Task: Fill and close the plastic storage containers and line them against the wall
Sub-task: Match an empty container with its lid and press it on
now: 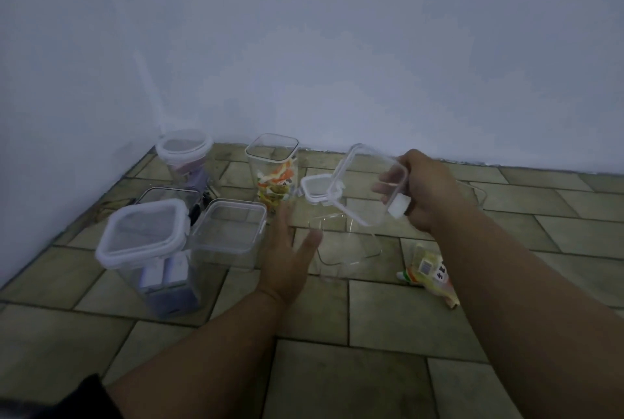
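Note:
My right hand (427,192) grips a clear square lid (366,187) with white clip edges, held tilted above the floor. Below it stands an open, empty clear container (347,244). My left hand (287,250) is open, fingers spread, just left of that container's rim. A tall open container (275,175) with colourful packets inside stands near the wall. A lidded round-cornered container (184,152) stands in the corner. At the front left are a lidded container (145,243) with white items and an open one (229,233).
A small white-rimmed lid (315,187) lies on the tiled floor behind the held lid. A yellow and orange snack packet (429,271) lies on the floor at the right. A dark-rimmed container (169,196) stands behind the front-left ones. The pale wall (337,47) runs along the back.

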